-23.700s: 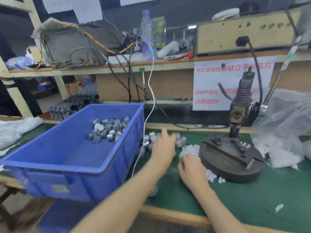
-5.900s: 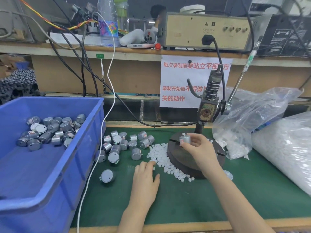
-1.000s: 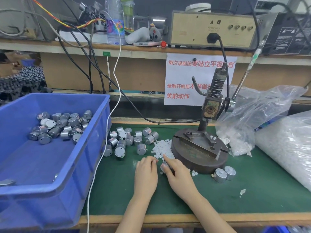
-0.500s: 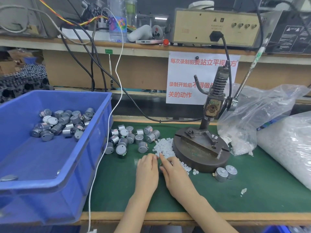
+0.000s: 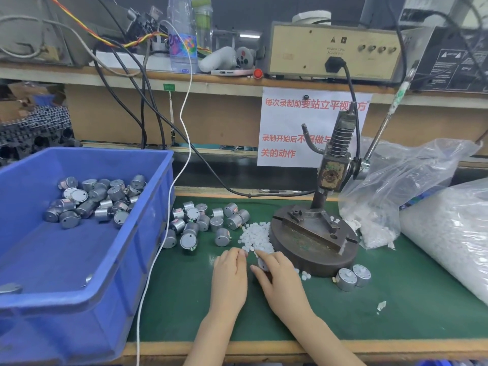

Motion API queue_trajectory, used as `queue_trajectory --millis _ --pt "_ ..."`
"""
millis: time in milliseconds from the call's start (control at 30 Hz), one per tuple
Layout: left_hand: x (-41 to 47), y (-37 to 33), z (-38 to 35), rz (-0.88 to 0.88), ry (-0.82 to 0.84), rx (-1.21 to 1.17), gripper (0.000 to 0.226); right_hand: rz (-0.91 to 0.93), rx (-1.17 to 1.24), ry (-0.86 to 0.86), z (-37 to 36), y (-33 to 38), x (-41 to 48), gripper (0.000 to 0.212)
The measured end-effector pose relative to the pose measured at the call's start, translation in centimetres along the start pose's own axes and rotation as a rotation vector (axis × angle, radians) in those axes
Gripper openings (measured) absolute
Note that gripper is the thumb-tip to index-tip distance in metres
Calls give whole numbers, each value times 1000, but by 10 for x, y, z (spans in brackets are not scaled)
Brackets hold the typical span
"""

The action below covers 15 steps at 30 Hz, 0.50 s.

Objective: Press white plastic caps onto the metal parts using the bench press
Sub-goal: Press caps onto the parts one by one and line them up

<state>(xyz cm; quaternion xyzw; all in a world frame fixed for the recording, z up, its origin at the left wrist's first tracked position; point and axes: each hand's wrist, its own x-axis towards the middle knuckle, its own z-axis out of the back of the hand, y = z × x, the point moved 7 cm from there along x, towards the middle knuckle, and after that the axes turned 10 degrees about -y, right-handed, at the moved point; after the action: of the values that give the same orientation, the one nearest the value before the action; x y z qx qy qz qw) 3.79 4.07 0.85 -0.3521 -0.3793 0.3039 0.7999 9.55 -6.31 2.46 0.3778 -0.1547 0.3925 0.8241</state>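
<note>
Loose white caps (image 5: 255, 235) lie on the green mat beside the bench press (image 5: 314, 240), whose round base plate has nothing on it. Several bare metal parts (image 5: 204, 223) sit left of the caps. My right hand (image 5: 281, 277) grips one metal part (image 5: 262, 263) low over the mat, just in front of the caps. My left hand (image 5: 230, 272) lies palm down beside it, fingertips curled onto a white cap at the pile's near edge. Two metal parts (image 5: 353, 278) stand right of the press base.
A blue bin (image 5: 111, 262) with several metal parts (image 5: 96, 200) fills the left side. Two clear bags of white caps (image 5: 388, 204) (image 5: 454, 233) crowd the right. The press lever (image 5: 383, 128) slants up to the right. Cables hang from the shelf behind.
Both hands have stayed close together at the cap pile's near edge. My right hand keeps the metal part; my left fingertips have crept slightly toward the caps.
</note>
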Motion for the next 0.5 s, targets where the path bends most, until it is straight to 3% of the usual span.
queue_trajectory --millis 167,300,500 --pt "2 -4 2 -30 12 -27 25 -187 204 -168 12 -14 1 27" --pt "1 -8 6 -42 10 -65 23 -348 280 -211 14 -27 4 35" --pt "0 -10 3 -27 57 -34 25 -387 298 -292 32 -28 13 35"
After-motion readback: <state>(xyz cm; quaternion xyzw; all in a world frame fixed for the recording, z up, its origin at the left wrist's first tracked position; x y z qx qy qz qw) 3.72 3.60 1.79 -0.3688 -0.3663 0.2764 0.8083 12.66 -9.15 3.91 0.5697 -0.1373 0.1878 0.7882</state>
